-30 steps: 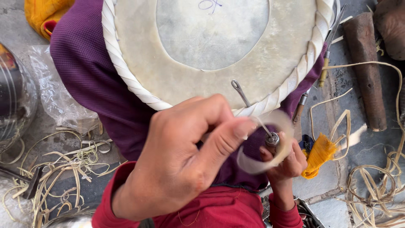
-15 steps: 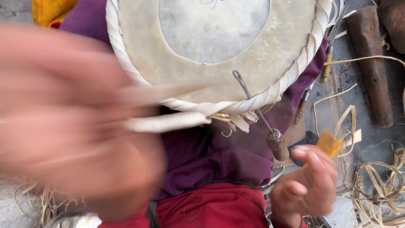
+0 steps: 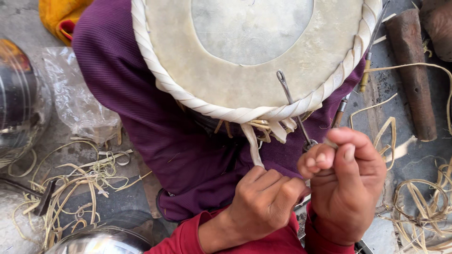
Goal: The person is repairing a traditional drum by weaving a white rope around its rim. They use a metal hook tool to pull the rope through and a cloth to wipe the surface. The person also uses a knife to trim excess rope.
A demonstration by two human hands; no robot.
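Observation:
A round drum with a pale hide head (image 3: 245, 70) and a braided white rim (image 3: 155, 70) rests on my lap, over purple cloth (image 3: 127, 94). A metal awl (image 3: 290, 104) lies slanted across the near edge of the head, its looped tip on the skin. My right hand (image 3: 348, 188) is closed around the awl's handle end, below the rim. My left hand (image 3: 263, 202) pinches a pale hide strap (image 3: 253, 146) that hangs from the rim lacing. The two hands touch each other.
Loose hide strips (image 3: 80, 178) litter the ground at left and right (image 3: 423, 207). Shiny metal vessels (image 3: 19, 103) and a plastic bag (image 3: 80, 103) sit at left. A brown wooden stick (image 3: 414, 70) and thin tools (image 3: 367, 61) lie at right. Yellow cloth (image 3: 61, 14) lies at top left.
My left hand swept up and leftward with the strap, then came back down under the rim. My right hand rose from lower right and closed on the awl's handle.

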